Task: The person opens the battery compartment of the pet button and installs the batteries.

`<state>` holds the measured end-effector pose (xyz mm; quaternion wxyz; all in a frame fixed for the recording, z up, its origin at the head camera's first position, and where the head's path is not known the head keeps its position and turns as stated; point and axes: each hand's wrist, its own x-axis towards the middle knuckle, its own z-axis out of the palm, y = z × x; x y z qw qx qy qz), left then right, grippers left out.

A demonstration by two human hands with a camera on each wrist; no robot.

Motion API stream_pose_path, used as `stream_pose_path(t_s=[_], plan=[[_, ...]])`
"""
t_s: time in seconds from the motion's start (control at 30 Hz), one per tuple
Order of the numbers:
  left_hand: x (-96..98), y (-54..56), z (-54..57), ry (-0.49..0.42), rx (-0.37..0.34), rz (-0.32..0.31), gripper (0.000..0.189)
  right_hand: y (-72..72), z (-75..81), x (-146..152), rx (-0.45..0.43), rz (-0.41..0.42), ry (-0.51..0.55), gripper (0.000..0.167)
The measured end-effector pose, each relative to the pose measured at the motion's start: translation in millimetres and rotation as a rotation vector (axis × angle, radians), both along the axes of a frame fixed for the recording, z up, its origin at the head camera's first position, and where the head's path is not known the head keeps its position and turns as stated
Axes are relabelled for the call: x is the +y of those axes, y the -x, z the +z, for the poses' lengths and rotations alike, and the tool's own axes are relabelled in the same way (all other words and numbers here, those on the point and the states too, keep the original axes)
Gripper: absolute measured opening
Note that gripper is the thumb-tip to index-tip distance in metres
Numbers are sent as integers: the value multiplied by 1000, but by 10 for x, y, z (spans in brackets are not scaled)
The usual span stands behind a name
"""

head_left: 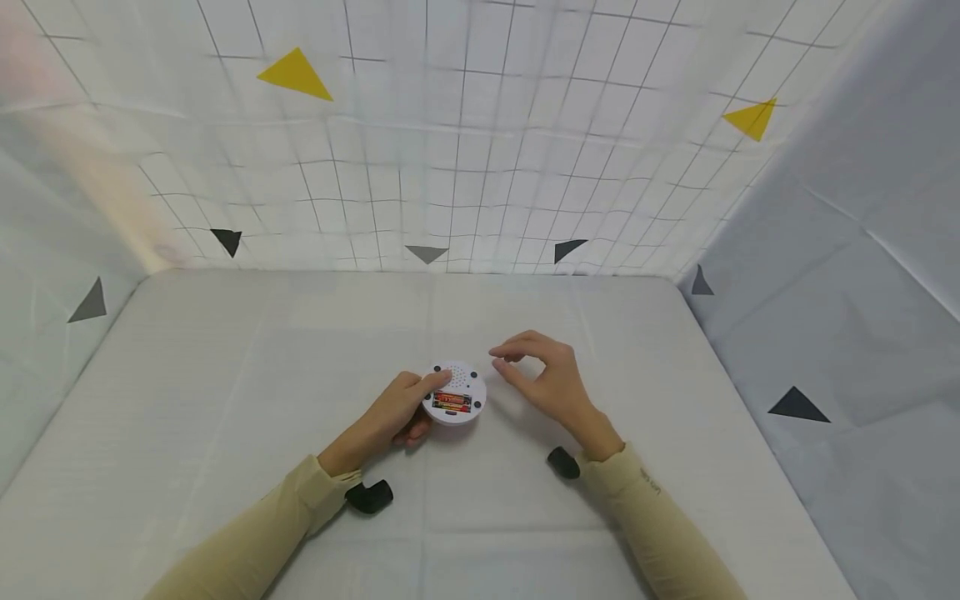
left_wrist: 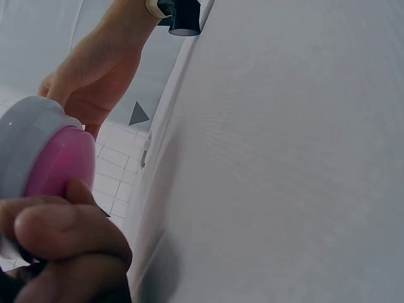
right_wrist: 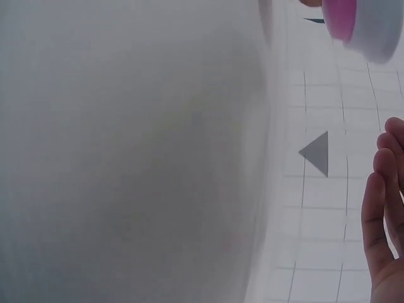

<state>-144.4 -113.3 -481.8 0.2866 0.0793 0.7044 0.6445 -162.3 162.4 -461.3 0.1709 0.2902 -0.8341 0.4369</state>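
My left hand (head_left: pixel 401 408) grips a round white device (head_left: pixel 476 392) by its left edge, the thumb lying across its face. That face turns up and shows a patch of small speaker holes, dark round feet and an uncovered compartment with red batteries (head_left: pixel 452 402) side by side. A pink part (left_wrist: pixel 63 164) of the device shows on its other side in the left wrist view, with curled fingers against it. To the right of the device, apart from it, my right hand (head_left: pixel 551 379) is raised with fingers loosely bent and a gap between thumb and forefinger; nothing shows between them.
Beneath the hands spreads a white-covered table (head_left: pixel 225 375). A white grid-lined curtain (head_left: pixel 480 150) with yellow and dark triangles stands behind it, and grey sheets (head_left: pixel 847 292) flank the sides. Black wrist camera pieces (head_left: pixel 370 497) show by both cuffs.
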Motion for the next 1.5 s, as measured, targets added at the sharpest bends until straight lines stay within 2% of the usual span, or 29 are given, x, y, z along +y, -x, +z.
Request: stream_pose_path(t_s=[0.37, 0.7, 1.03, 1.5], plan=[[-28, -6, 18, -15, 2, -3, 57, 127, -34, 196, -20, -87, 23, 16], [-53, 5, 0, -21, 2, -5, 58, 29, 226, 220, -68, -101, 67, 13], [-35, 10, -3, -10, 2, 2, 59, 180, -61, 506, -106, -146, 59, 13], [-35, -7, -15, -15, 12, -19, 59, 160, -134, 796, -138, -239, 15, 20]])
